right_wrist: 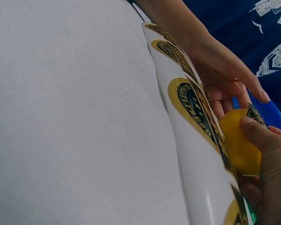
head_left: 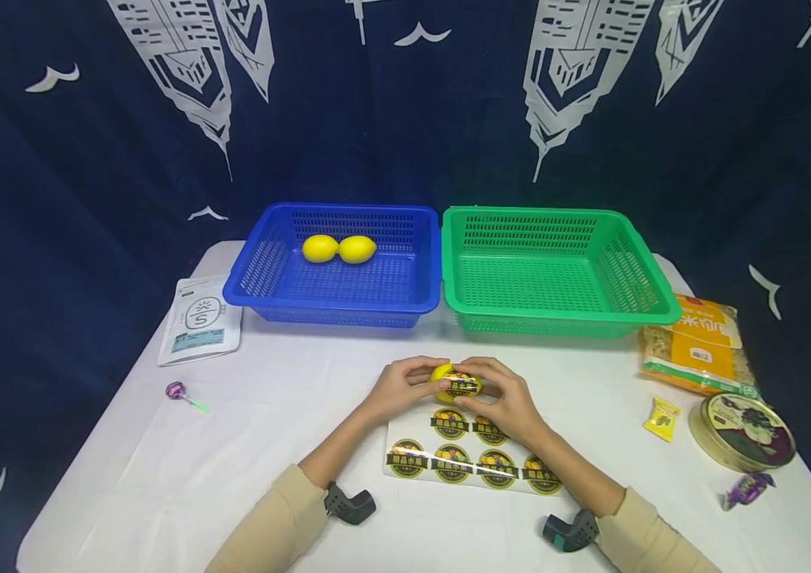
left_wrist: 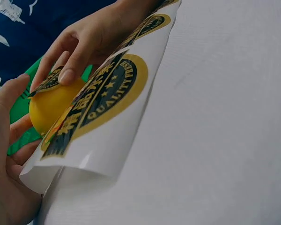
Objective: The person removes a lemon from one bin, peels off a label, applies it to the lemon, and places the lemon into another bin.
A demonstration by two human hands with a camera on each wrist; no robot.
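Note:
Both hands are at a yellow lemon in front of the baskets, over a white sheet of round black-and-gold stickers. My left hand holds the lemon from the left, its fingers curled about that side. From the right, my right hand grips it, with the thumb pressed on the fruit by a sticker. That sticker lies across the lemon, one edge standing up in the left wrist view. The sheet curls up at its near corner. Parts of the fingers are hidden behind the lemon.
Two lemons lie in a blue basket; a green basket stands beside it. At left are a white pouch and a lollipop. Rightward lie an orange food bag, a round tin and wrapped candies.

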